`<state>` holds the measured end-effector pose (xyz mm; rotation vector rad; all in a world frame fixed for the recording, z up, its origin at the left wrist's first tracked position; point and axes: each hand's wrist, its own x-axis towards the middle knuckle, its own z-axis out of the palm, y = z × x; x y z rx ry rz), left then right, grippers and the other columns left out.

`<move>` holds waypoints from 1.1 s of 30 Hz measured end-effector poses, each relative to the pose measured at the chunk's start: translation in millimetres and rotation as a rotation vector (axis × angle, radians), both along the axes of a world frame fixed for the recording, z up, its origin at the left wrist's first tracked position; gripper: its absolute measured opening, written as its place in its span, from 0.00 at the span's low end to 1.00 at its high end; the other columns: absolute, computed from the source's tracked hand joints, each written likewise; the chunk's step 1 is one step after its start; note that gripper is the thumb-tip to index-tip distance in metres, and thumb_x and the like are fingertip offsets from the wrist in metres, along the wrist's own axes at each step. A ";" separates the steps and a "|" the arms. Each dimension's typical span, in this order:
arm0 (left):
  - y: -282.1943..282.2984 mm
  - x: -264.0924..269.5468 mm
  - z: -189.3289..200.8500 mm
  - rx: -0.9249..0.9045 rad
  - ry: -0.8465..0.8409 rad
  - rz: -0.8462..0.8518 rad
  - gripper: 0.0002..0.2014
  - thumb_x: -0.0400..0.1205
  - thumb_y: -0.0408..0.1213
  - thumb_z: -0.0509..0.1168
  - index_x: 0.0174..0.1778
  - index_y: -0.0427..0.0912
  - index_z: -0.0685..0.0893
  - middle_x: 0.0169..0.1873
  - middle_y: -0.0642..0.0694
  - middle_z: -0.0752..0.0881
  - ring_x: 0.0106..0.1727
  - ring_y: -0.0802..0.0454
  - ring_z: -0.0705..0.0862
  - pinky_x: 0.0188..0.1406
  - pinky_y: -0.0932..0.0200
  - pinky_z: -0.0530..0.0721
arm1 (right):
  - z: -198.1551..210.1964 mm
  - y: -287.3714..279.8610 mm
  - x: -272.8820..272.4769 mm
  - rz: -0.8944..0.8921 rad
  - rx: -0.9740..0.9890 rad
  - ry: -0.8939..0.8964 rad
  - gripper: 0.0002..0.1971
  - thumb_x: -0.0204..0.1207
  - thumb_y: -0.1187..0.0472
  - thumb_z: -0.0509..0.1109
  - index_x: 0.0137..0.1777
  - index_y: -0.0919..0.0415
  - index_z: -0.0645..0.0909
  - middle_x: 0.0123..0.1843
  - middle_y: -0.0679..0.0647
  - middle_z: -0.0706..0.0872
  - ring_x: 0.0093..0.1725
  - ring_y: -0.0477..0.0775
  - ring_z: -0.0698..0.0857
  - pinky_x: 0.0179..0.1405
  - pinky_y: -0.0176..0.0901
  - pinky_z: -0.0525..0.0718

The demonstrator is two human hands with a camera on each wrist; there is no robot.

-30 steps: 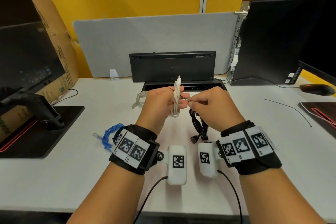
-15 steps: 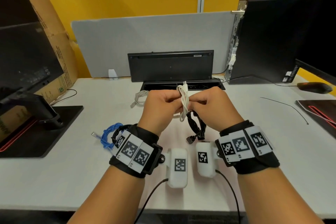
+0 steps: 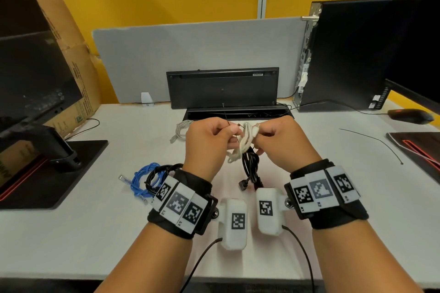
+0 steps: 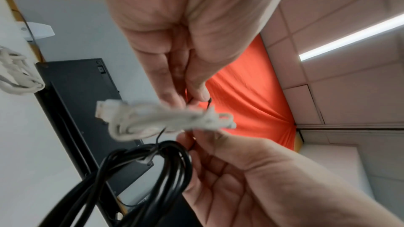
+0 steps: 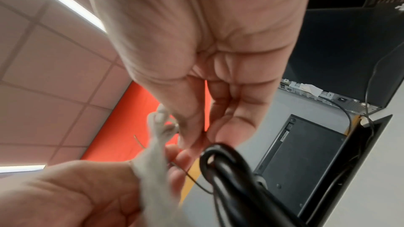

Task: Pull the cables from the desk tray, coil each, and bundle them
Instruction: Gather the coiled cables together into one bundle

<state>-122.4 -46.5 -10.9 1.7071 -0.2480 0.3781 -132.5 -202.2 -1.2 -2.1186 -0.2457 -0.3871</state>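
Cables first, going left to right: on the left of the desk [image 3: 71, 233] we've got a blue cable [image 3: 140, 179] coiled up with a black cable [image 3: 156, 175] next to it, parked out of the way, probably done. Further back lies a grey cable [image 3: 181, 129], just in front of the desk tray [image 3: 238, 112].

Then the action. Our left hand [image 3: 209, 141] is curled, thumb and forefinger pinching one end of a thin black tie wire [image 4: 209, 103]. Between the hands sits the white cable [image 3: 246, 140], folded into a tight hank and held up off the desk so we can get the wire round it. Our right hand [image 3: 283, 140] is curled too, gripping the white hank; whether it's also pinching the other wire end we can't tell for sure.

Under the hands, a black coil [image 3: 250, 166] rests on the desk. Spare tie wire [image 3: 371, 141] lies far right, within reach, we guess, for the next bundle.
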 end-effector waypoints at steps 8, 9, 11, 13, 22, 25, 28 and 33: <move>-2.6 1.5 -1.8 -0.026 0.009 -0.016 0.08 0.82 0.30 0.67 0.40 0.40 0.90 0.32 0.45 0.89 0.32 0.48 0.88 0.34 0.60 0.90 | 6.1 -2.1 -2.1 0.016 -0.111 0.029 0.09 0.79 0.65 0.70 0.43 0.58 0.92 0.31 0.51 0.87 0.31 0.49 0.83 0.36 0.45 0.87; -3.1 1.4 -2.5 -0.025 0.011 -0.015 0.08 0.82 0.30 0.67 0.41 0.40 0.90 0.32 0.44 0.89 0.34 0.46 0.89 0.35 0.59 0.90 | 9.4 0.1 -2.4 0.036 -0.210 0.025 0.09 0.80 0.64 0.69 0.47 0.57 0.92 0.33 0.50 0.87 0.33 0.47 0.82 0.39 0.44 0.84; -3.8 1.4 -3.7 -0.016 0.017 -0.009 0.07 0.82 0.30 0.67 0.42 0.39 0.91 0.33 0.42 0.90 0.35 0.45 0.90 0.36 0.57 0.91 | 16.1 4.3 -2.7 0.044 -0.421 0.032 0.10 0.81 0.64 0.67 0.53 0.56 0.91 0.40 0.52 0.89 0.40 0.49 0.83 0.46 0.40 0.79; -4.1 2.1 -5.9 -0.009 0.022 -0.015 0.07 0.82 0.30 0.67 0.43 0.37 0.91 0.33 0.41 0.90 0.34 0.47 0.89 0.36 0.57 0.91 | 20.3 5.2 -3.3 0.019 -0.514 0.040 0.11 0.82 0.64 0.65 0.53 0.58 0.90 0.45 0.56 0.90 0.45 0.54 0.85 0.50 0.41 0.81; -3.4 5.2 -11.8 0.016 0.042 0.003 0.07 0.82 0.32 0.69 0.40 0.41 0.92 0.30 0.45 0.89 0.32 0.55 0.87 0.36 0.59 0.90 | 12.7 -1.6 -0.3 -0.012 -0.089 -0.047 0.08 0.79 0.63 0.69 0.46 0.55 0.91 0.31 0.39 0.85 0.27 0.33 0.81 0.28 0.22 0.75; -3.3 4.9 -13.1 0.009 0.032 0.018 0.07 0.82 0.33 0.69 0.39 0.42 0.92 0.31 0.47 0.89 0.33 0.55 0.88 0.37 0.59 0.90 | 12.6 -3.2 -1.9 -0.004 0.122 -0.058 0.06 0.77 0.62 0.73 0.47 0.53 0.91 0.33 0.41 0.89 0.27 0.39 0.87 0.32 0.32 0.85; -2.7 4.5 -11.4 -0.013 0.017 0.039 0.06 0.81 0.33 0.69 0.43 0.41 0.92 0.31 0.50 0.89 0.34 0.55 0.90 0.39 0.60 0.90 | 11.9 -6.8 -2.4 0.005 0.256 -0.026 0.07 0.76 0.65 0.75 0.48 0.53 0.91 0.42 0.48 0.92 0.35 0.48 0.92 0.46 0.49 0.91; -2.1 1.9 -7.2 -0.037 -0.007 0.054 0.05 0.81 0.34 0.69 0.47 0.40 0.92 0.33 0.51 0.89 0.33 0.56 0.90 0.37 0.61 0.90 | 7.4 -7.2 -0.4 -0.011 0.302 -0.036 0.08 0.74 0.65 0.76 0.43 0.50 0.91 0.37 0.48 0.92 0.34 0.50 0.92 0.48 0.53 0.91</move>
